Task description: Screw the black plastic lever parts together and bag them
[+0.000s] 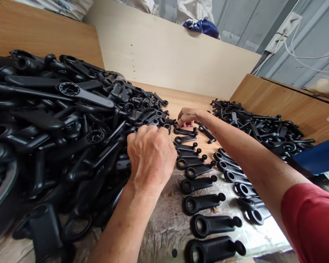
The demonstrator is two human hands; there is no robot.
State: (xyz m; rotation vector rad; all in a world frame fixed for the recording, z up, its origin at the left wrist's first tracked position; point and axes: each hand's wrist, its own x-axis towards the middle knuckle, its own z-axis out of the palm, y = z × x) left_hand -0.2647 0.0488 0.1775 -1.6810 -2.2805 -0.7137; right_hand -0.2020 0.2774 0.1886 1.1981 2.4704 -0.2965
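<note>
A big heap of black plastic handle parts (57, 124) fills the left of the wooden bench. My left hand (150, 157) rests on the heap's right edge, knuckles up, fingers curled down among the parts; what they grip is hidden. My right hand (186, 116) reaches to the far end of a row of black handles (203, 202) laid side by side, fingers closed on a small pink-red item beside the top handle. A second row of handles (235, 179) lies to the right, partly under my forearm.
A smaller pile of black parts (263, 126) lies at the back right. Wooden boards (170, 58) wall the bench at the back and sides. A crinkled clear sheet (167, 223) covers the near bench. A blue object (318, 157) juts in from the right.
</note>
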